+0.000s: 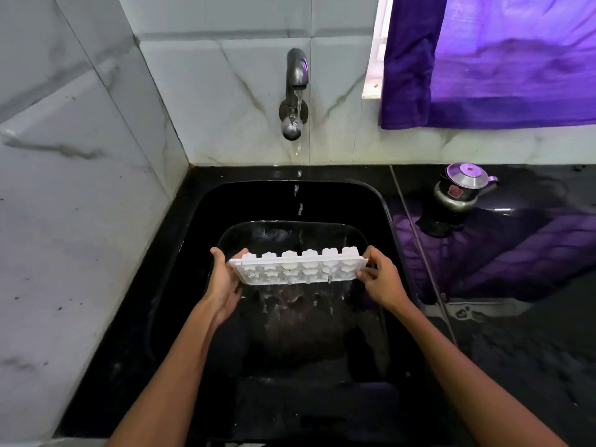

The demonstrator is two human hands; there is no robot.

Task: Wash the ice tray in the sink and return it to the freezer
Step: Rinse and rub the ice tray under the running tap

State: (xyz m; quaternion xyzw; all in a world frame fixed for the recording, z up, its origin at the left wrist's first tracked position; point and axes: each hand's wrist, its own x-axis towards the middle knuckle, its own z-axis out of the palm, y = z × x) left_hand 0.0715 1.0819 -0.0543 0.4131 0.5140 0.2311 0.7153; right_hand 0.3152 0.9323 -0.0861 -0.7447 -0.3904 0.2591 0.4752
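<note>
Two bare forearms reach in over the near edge of a black sink (380, 201), glossy and wet, rounded corners. Left hand (224, 282) grips the left short end of the ice tray (298, 267), fingers curled round behind the rim, thumb at front. Right hand (379, 279) pinches the right short end, fingertips on the rim. Tray: white plastic, long rectangle, two rows of flower-shaped cells, held over the middle of the basin, tipped with its cell bottoms facing up and away, water dripping off the lower edge. Thin broken stream falls from a grey metal tap (295, 91) on the wall straight behind. Black polished stone bench (532, 333) to the right, reflective. Small steel pot (461, 188) with domed lid stands at the back of it. White marble-veined wall tiles (80, 156); purple fabric curtain (500, 59) upper right.
</note>
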